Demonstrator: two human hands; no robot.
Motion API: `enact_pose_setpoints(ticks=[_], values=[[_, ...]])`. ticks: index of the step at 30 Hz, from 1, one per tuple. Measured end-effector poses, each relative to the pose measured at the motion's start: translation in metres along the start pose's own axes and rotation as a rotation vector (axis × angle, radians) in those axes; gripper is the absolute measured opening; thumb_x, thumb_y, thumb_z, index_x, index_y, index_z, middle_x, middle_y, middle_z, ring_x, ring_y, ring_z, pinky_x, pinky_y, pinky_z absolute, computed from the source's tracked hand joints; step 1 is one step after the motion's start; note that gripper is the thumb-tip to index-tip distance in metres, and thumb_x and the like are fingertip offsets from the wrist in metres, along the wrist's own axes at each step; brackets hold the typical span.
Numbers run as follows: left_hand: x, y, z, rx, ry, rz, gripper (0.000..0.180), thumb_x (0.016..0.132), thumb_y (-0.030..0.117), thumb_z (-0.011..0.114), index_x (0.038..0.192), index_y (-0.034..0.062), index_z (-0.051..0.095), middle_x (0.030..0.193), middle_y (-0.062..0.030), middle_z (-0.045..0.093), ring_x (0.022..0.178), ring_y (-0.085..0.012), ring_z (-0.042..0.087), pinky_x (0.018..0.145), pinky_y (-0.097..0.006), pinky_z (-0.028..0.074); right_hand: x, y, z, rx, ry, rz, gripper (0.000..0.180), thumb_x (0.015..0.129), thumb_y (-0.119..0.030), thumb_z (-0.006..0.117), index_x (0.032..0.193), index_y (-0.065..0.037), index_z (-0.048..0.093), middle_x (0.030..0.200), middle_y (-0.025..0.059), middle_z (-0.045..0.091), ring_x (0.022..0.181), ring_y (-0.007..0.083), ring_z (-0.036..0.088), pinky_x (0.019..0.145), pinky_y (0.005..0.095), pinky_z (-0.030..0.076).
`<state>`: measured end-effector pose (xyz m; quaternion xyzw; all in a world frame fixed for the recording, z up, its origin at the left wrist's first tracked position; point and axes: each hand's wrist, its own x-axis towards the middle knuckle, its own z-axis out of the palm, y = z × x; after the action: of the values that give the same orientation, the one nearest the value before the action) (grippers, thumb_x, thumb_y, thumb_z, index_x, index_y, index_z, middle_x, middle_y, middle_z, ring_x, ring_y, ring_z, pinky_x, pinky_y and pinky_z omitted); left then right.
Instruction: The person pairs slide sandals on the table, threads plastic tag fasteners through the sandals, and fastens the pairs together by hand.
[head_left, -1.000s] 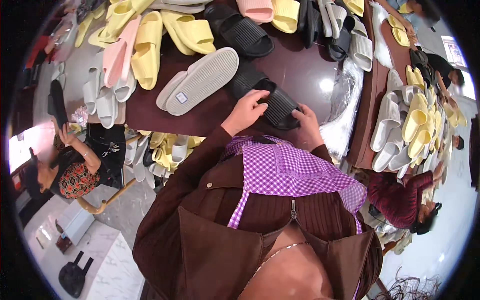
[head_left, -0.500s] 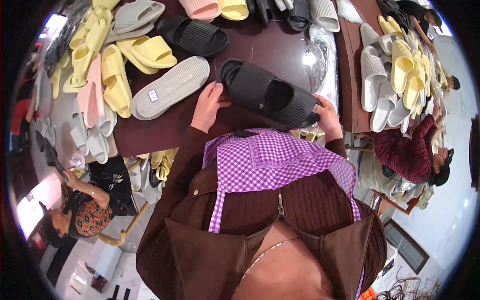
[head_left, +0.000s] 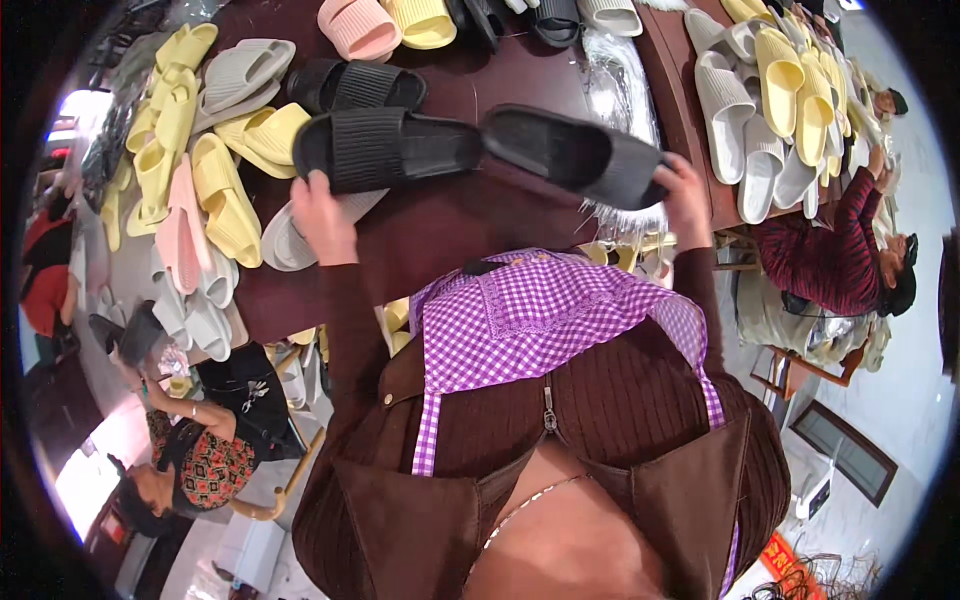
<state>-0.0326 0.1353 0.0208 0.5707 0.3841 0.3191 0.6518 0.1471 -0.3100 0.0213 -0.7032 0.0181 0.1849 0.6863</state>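
Observation:
Two black slides are up over the table, one in each hand, their heel ends almost meeting. My left hand (head_left: 325, 225) grips the ribbed left slide (head_left: 368, 150) at its toe end. At the toe of the right slide (head_left: 632, 172), my right hand (head_left: 688, 205) is closed round the edge; it is slightly blurred. A grey slide (head_left: 285, 242) lies sole up, partly hidden behind my left hand and the left slide. Just beyond the held pair rests another black pair (head_left: 375, 88).
The dark red table (head_left: 430, 225) carries yellow slides (head_left: 222, 195), a pink slide (head_left: 180, 225) and grey slides (head_left: 245, 75) at left. Clear plastic wrap (head_left: 615, 90) lies along its right edge. A second table (head_left: 672, 60) holds more slides. Co-workers are at left (head_left: 205, 460) and right (head_left: 825, 265).
The black slides, held together between both hands before, are now apart, one per hand. My left hand has moved left, my right hand slightly right.

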Motion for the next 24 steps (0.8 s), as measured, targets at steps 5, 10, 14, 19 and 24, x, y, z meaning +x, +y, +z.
enact_pose_setpoints(ticks=[5, 10, 14, 19, 24], values=[[0.036, 0.005, 0.001, -0.004, -0.213, 0.129, 0.024, 0.09, 0.013, 0.051, 0.105, -0.0048, 0.056, 0.084, -0.0006, 0.055, 0.075, -0.0097, 0.049, 0.069, -0.022, 0.041, 0.012, -0.083, -0.01, -0.163, -0.07, -0.101, 0.03, 0.083, -0.007, 0.057, 0.111, 0.004, 0.057, 0.099, 0.0062, 0.063, 0.09, 0.0135, 0.058, 0.082, 0.0261, 0.046], [0.028, -0.002, 0.085, 0.012, -0.514, 0.195, 0.033, 0.09, 0.013, 0.053, 0.117, -0.0053, 0.052, 0.092, -0.0043, 0.058, 0.083, -0.0131, 0.053, 0.081, -0.025, 0.042, 0.06, -0.102, 0.055, -0.575, -0.372, -0.302, 0.036, 0.082, -0.02, 0.065, 0.11, 0.002, 0.059, 0.095, 0.0037, 0.062, 0.09, 0.0112, 0.057, 0.082, 0.0248, 0.044], [0.027, -0.034, 0.114, 0.26, -0.503, 0.343, 0.036, 0.089, 0.015, 0.054, 0.118, -0.0054, 0.052, 0.099, -0.0107, 0.058, 0.088, -0.0187, 0.055, 0.084, -0.029, 0.043, 0.102, -0.06, 0.089, -0.572, -0.318, -0.584, 0.033, 0.082, -0.021, 0.065, 0.105, 0.002, 0.061, 0.092, 0.0066, 0.064, 0.086, 0.0122, 0.059, 0.08, 0.025, 0.046], [0.007, -0.056, 0.092, 0.53, -0.475, 0.524, 0.035, 0.088, 0.017, 0.054, 0.115, -0.0059, 0.053, 0.106, -0.0183, 0.056, 0.094, -0.0257, 0.055, 0.086, -0.034, 0.043, 0.078, -0.041, 0.045, -0.639, -0.003, -0.453, 0.028, 0.081, -0.022, 0.064, 0.095, 0.002, 0.065, 0.08, 0.0068, 0.065, 0.073, 0.0127, 0.06, 0.067, 0.0259, 0.048], [-0.025, -0.078, 0.048, 0.511, -0.488, 0.331, 0.027, 0.087, 0.012, 0.054, 0.109, -0.0049, 0.056, 0.104, -0.0154, 0.057, 0.09, -0.0209, 0.057, 0.081, -0.03, 0.045, -0.003, 0.003, 0.016, -0.615, -0.048, 0.153, 0.023, 0.082, -0.021, 0.06, 0.085, 0.001, 0.067, 0.066, 0.0051, 0.063, 0.06, 0.0089, 0.058, 0.055, 0.023, 0.046]])
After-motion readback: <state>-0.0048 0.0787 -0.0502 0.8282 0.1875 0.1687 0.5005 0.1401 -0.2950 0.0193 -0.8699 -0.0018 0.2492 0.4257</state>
